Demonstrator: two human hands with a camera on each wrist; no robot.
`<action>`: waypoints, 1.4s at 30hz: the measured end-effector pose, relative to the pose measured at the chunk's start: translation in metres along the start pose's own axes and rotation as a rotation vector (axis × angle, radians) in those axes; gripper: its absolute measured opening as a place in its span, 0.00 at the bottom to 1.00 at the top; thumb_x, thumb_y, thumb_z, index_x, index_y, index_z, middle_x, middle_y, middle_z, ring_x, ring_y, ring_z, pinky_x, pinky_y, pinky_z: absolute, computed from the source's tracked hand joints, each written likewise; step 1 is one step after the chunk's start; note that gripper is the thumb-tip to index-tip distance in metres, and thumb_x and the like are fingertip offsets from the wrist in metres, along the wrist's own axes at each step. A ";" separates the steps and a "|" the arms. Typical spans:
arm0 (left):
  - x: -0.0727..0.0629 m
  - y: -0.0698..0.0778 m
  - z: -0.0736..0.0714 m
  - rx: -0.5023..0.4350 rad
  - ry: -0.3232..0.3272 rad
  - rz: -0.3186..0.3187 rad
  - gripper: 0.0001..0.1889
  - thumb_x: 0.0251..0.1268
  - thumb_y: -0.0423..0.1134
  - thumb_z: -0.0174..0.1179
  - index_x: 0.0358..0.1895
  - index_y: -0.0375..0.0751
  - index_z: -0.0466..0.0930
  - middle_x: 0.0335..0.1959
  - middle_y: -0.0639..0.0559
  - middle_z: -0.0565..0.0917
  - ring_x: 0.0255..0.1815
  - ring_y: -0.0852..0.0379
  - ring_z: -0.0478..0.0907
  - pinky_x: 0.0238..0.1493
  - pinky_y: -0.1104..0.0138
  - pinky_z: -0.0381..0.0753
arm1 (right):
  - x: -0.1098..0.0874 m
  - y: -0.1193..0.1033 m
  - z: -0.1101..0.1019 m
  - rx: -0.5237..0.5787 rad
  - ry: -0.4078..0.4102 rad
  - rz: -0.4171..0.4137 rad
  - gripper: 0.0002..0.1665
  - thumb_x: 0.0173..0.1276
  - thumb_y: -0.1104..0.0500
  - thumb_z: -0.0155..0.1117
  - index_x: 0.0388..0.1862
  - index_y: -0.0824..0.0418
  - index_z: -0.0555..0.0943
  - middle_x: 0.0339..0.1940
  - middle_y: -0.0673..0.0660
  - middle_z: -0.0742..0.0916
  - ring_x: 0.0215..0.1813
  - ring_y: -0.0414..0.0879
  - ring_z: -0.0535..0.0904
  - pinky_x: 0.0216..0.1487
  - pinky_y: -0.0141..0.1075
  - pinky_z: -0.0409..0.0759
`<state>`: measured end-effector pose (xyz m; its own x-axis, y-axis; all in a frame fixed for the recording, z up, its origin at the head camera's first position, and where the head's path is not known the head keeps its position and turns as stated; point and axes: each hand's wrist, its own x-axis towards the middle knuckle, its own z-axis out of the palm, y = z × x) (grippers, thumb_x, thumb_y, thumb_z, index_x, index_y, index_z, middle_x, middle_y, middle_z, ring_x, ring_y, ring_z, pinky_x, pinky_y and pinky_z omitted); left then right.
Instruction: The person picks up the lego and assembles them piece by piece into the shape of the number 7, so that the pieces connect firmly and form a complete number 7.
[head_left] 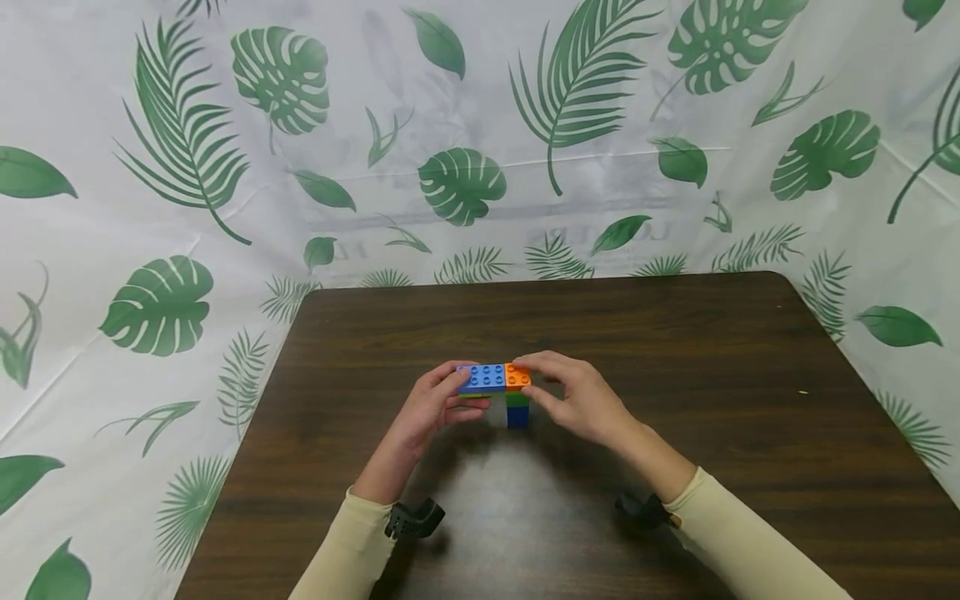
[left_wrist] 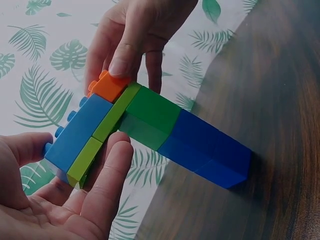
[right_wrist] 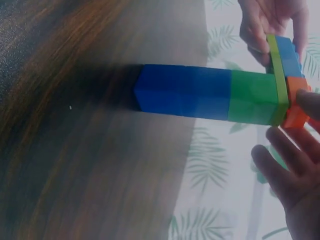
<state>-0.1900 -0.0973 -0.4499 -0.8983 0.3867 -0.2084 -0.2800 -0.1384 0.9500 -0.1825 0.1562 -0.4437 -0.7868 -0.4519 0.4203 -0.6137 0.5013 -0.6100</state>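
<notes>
A toy-brick build stands on the table with a column of dark blue bricks (left_wrist: pixel 207 147), a green brick (left_wrist: pixel 152 111) above them, and thin lime green bricks (left_wrist: pixel 84 159) laid across the top. On the lime layer sit a long lighter blue brick (head_left: pixel 483 380) and a small orange brick (head_left: pixel 517 376), end to end, studs up. The lime and lighter blue bricks jut out to the left past the column. My left hand (head_left: pixel 433 402) holds that jutting end, thumb on top and fingers beneath. My right hand (head_left: pixel 585 402) pinches the orange brick between thumb and fingers.
The dark wood-grain table (head_left: pixel 675 342) extends around the build. Behind and beside it hangs a white sheet (head_left: pixel 480 92) printed with green leaves. A tiny pale speck (head_left: pixel 803 392) lies on the table at the right.
</notes>
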 end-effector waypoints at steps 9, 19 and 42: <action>0.000 0.000 0.000 0.011 -0.003 -0.001 0.24 0.74 0.48 0.55 0.63 0.34 0.70 0.50 0.40 0.80 0.42 0.45 0.85 0.46 0.57 0.83 | 0.000 -0.001 0.001 -0.014 -0.003 0.010 0.27 0.61 0.65 0.73 0.60 0.54 0.80 0.54 0.50 0.83 0.51 0.47 0.82 0.49 0.44 0.83; -0.001 0.002 0.000 0.014 -0.006 -0.002 0.24 0.75 0.48 0.54 0.63 0.34 0.70 0.51 0.38 0.80 0.43 0.44 0.85 0.46 0.57 0.83 | 0.000 -0.002 0.002 -0.070 -0.011 0.024 0.25 0.64 0.61 0.71 0.60 0.52 0.80 0.54 0.47 0.83 0.47 0.44 0.81 0.44 0.39 0.82; -0.007 0.006 -0.006 0.085 0.042 0.046 0.23 0.75 0.46 0.55 0.64 0.35 0.71 0.52 0.40 0.80 0.46 0.41 0.84 0.45 0.57 0.83 | -0.006 0.004 0.007 -0.014 -0.013 0.087 0.26 0.69 0.60 0.66 0.66 0.51 0.75 0.57 0.48 0.80 0.51 0.42 0.80 0.50 0.43 0.82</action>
<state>-0.1875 -0.1066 -0.4442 -0.9234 0.3430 -0.1721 -0.2100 -0.0762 0.9747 -0.1800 0.1554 -0.4531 -0.8364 -0.4159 0.3571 -0.5439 0.5492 -0.6344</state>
